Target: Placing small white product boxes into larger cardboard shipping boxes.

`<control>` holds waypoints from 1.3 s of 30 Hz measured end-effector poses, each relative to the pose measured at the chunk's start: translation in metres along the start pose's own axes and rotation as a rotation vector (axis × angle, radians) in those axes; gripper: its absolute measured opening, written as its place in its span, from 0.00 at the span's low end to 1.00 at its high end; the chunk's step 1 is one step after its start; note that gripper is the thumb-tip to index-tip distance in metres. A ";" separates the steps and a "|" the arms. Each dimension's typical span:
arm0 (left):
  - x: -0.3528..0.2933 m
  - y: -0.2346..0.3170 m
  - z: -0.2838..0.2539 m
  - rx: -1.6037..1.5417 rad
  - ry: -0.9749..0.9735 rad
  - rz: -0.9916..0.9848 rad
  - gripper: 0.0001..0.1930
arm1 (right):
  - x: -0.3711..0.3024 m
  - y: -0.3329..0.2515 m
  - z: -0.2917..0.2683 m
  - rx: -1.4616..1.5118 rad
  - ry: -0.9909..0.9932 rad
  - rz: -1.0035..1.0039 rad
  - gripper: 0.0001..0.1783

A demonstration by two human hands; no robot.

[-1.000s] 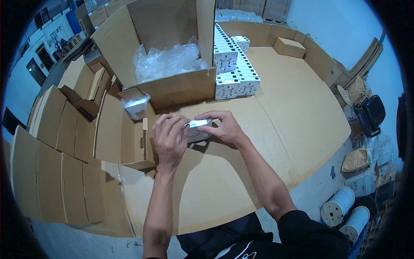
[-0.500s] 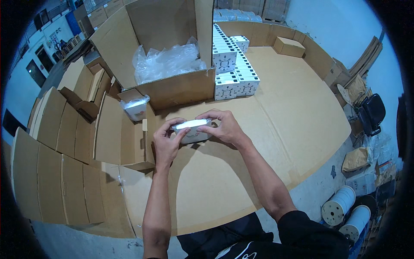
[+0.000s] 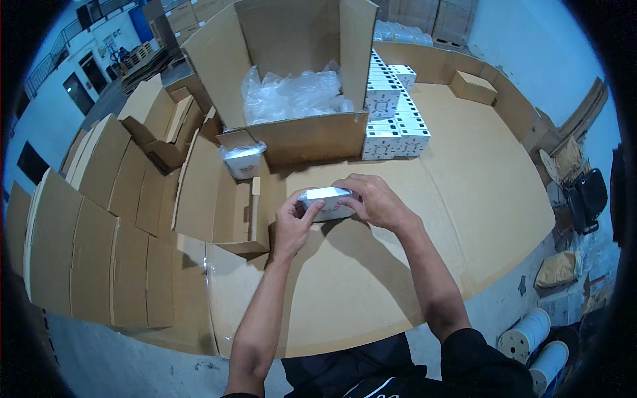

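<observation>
Between my two hands is a small white box with clear plastic film around it (image 3: 332, 207), held just above the cardboard-covered table. My left hand (image 3: 293, 224) grips its left end, thumb on the near face. At the opposite end my right hand (image 3: 377, 202) pinches the box, fingers curled over the top right corner and thumb at the front. To the left stands an open brown carton (image 3: 229, 215) with another plastic-wrapped white box (image 3: 244, 164) inside at its far end. Beyond my hands, a large open carton (image 3: 302, 142) contains crumpled clear plastic bags (image 3: 292, 96).
White boxes with black markings (image 3: 381, 142) are stacked right of the large carton. More brown cartons (image 3: 93, 255) line the table's left side. A small closed carton (image 3: 474, 87) sits at the far right by a cardboard rim. White spools (image 3: 525, 335) and a black chair (image 3: 587, 199) stand on the floor.
The view has turned a little left, so the scene sits further right. My right fingers have closed further around the box's right corner. Both hands still hold the box.
</observation>
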State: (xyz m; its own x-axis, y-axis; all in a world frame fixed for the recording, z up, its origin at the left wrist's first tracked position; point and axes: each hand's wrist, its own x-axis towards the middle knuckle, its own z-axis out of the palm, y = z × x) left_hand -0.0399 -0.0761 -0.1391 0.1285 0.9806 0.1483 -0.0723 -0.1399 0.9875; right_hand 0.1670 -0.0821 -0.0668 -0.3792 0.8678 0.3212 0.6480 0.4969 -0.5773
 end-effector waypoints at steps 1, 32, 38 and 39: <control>-0.004 -0.009 -0.006 0.009 0.045 0.030 0.18 | 0.003 -0.003 0.000 0.018 -0.006 -0.011 0.15; -0.176 0.060 -0.032 1.138 -0.142 0.084 0.36 | 0.157 -0.052 0.052 0.170 0.035 -0.153 0.13; -0.175 0.060 -0.032 1.130 -0.141 0.085 0.36 | 0.170 -0.063 0.049 -0.021 0.011 -0.279 0.13; -0.175 0.060 -0.032 1.135 -0.147 0.079 0.36 | 0.171 -0.064 0.051 -0.021 0.010 -0.281 0.13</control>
State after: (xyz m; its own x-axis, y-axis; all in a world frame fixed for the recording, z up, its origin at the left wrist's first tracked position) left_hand -0.0987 -0.2517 -0.1072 0.2825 0.9486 0.1430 0.8389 -0.3166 0.4427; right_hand 0.0268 0.0339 -0.0129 -0.5394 0.6963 0.4735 0.5323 0.7177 -0.4490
